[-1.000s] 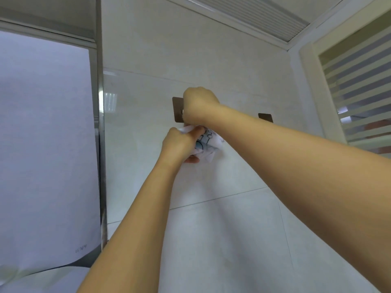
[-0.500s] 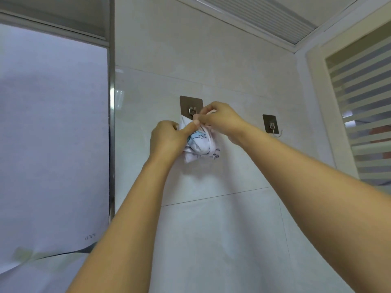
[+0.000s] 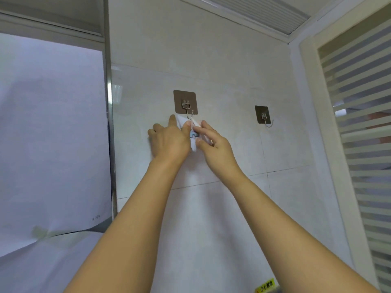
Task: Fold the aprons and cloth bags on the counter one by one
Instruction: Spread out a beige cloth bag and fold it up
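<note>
A small folded white cloth bag (image 3: 194,136) with a blue print is pressed against the tiled wall just under a metal hook on a brown adhesive plate (image 3: 185,101). Its top edge reaches the hook's tip. My left hand (image 3: 169,141) holds the bag's left side, thumb on the cloth and index finger pointing up. From the right, my right hand (image 3: 213,145) pinches a white strip of the bag between thumb and fingers. Most of the bag is hidden behind both hands.
A second, bare hook on a brown plate (image 3: 263,115) is fixed to the wall further right. A paper-covered window (image 3: 53,134) with a metal frame fills the left. A striped frosted glass door (image 3: 359,123) stands at the right. A yellow label (image 3: 267,288) shows at the bottom.
Both hands have dropped from the hook to just below it, so the hook and its plate now show fully. The bag is flatter and more covered by my hands.
</note>
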`<state>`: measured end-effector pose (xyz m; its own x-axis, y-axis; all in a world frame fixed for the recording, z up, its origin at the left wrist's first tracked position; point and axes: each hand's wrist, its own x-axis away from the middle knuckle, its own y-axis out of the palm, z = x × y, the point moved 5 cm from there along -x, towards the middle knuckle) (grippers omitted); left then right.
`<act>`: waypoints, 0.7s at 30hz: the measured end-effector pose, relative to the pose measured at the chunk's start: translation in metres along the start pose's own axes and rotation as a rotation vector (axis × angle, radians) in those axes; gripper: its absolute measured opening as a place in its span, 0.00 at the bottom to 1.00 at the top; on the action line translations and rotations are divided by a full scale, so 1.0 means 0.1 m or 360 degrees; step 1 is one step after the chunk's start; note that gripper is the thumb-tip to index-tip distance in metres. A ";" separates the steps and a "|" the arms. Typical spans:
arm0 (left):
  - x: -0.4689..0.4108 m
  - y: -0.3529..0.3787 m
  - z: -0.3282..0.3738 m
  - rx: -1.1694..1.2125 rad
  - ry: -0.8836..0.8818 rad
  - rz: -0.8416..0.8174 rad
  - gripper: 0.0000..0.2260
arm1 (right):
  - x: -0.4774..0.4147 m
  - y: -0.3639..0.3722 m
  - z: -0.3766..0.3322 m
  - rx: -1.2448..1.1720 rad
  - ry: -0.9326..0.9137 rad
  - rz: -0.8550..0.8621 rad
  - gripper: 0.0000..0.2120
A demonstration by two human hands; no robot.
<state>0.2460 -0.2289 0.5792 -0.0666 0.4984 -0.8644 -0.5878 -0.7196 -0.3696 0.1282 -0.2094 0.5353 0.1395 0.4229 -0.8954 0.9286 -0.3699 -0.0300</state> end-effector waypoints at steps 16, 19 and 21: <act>2.66 0.97 0.69 0.1312 0.0308 -0.1050 0.05 | 1.83 -2.28 0.12 0.1122 0.0720 0.0215 0.19; 3.28 1.36 0.87 0.1374 0.0245 -0.1339 0.06 | 2.40 -2.74 0.18 0.1250 0.0921 0.0206 0.19; 3.78 1.59 1.08 0.1421 0.0143 -0.1565 0.08 | 2.87 -3.13 0.16 0.1266 0.1051 0.0355 0.19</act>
<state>0.0404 -0.1031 0.2303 0.7203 0.5664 -0.4004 -0.6863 0.4980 -0.5301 -0.1276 0.0140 0.2804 0.6605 0.5562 -0.5043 0.3994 -0.8291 -0.3913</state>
